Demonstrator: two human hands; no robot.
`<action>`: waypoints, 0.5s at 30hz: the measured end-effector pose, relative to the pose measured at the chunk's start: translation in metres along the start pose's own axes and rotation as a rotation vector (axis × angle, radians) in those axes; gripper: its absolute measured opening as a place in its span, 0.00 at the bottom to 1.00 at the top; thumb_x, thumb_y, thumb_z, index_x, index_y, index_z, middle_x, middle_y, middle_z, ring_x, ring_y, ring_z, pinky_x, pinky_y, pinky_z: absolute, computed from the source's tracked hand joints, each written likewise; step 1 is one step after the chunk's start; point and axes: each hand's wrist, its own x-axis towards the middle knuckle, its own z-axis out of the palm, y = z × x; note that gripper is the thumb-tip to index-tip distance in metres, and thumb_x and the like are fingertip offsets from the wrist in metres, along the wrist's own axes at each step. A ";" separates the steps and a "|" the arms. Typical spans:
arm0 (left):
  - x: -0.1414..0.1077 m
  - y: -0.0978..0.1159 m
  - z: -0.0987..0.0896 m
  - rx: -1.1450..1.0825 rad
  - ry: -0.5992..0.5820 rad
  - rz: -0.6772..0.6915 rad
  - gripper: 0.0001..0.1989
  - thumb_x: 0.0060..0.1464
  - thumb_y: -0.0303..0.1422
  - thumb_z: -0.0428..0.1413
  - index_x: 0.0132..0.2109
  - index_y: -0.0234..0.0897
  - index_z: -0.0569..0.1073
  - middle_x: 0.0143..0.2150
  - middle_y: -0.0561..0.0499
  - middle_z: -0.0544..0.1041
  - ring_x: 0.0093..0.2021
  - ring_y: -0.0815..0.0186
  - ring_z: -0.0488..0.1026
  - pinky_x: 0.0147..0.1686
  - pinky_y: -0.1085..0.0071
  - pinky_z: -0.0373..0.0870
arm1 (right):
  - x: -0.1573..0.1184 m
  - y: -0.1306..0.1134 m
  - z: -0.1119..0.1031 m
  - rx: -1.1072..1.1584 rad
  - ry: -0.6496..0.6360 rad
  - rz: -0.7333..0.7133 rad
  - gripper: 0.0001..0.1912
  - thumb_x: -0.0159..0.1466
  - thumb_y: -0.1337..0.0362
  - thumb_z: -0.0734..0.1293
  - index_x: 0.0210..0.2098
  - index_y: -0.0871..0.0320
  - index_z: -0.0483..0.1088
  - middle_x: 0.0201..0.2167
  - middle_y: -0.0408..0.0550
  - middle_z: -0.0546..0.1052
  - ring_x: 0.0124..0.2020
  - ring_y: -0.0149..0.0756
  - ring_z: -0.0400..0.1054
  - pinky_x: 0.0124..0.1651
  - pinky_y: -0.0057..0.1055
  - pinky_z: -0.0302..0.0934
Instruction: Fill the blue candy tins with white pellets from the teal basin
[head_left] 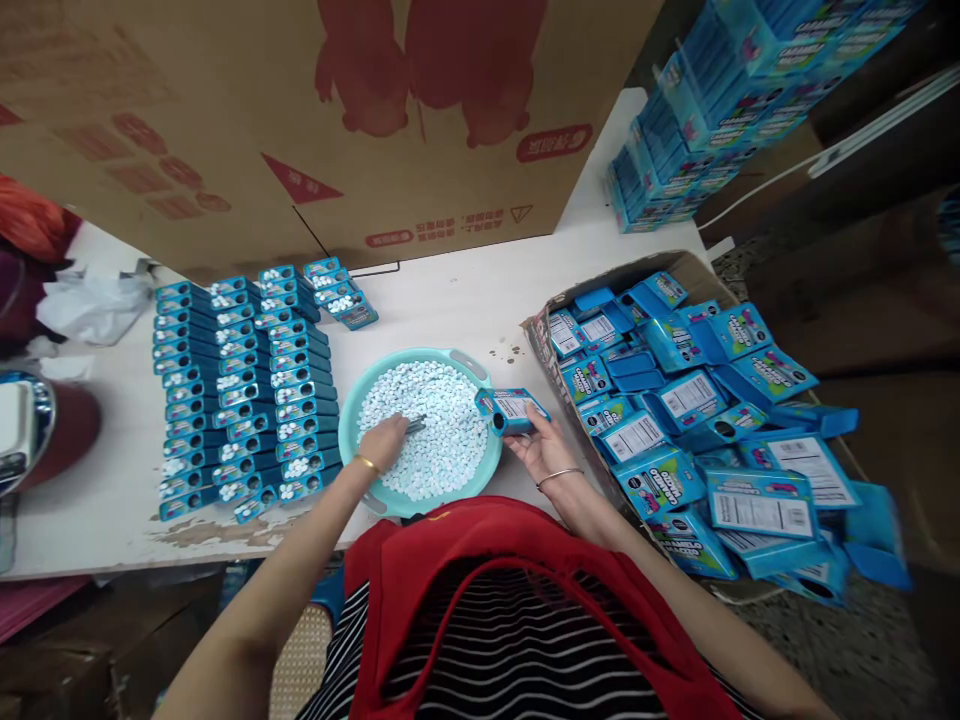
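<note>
A round light-green basin [347, 430] full of small pale candies [431, 470] is in front of me. Over its left part my left hand [384, 443] is closed on a small grey metal tool [415, 424], whose end meets the candies; its exact kind is unclear. At the basin's right rim, my right hand [544, 450] grips a blue candy box [517, 407]. That box is tilted, with a dark round opening towards the basin and a printed white label facing up.
Rows of blue boxes [300, 390], many topped with candies, stand on the white table [450, 310] at left. A carton [544, 345] heaped with blue boxes is at right. Behind stand a large cardboard box [247, 120] and stacked wrapped packs [690, 130].
</note>
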 end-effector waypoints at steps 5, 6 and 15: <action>0.029 0.032 0.033 -0.176 0.044 0.101 0.15 0.55 0.25 0.48 0.50 0.35 0.68 0.49 0.44 0.71 0.48 0.61 0.70 0.50 0.65 0.66 | 0.001 -0.003 -0.005 0.013 0.029 -0.001 0.16 0.53 0.62 0.73 0.38 0.55 0.66 0.28 0.43 0.79 0.26 0.32 0.74 0.26 0.26 0.71; 0.029 0.033 0.033 -0.206 0.051 0.116 0.15 0.56 0.26 0.48 0.50 0.35 0.67 0.48 0.44 0.72 0.47 0.61 0.70 0.50 0.65 0.66 | 0.001 -0.004 -0.006 0.015 0.033 -0.001 0.16 0.53 0.62 0.73 0.38 0.55 0.66 0.28 0.43 0.79 0.26 0.32 0.74 0.26 0.26 0.72; -0.039 0.032 -0.047 -0.398 0.171 0.378 0.13 0.61 0.35 0.47 0.50 0.36 0.67 0.42 0.46 0.72 0.40 0.65 0.70 0.42 0.67 0.67 | -0.001 0.000 -0.008 0.016 0.039 0.009 0.17 0.53 0.61 0.73 0.38 0.56 0.65 0.27 0.44 0.78 0.26 0.34 0.75 0.25 0.27 0.71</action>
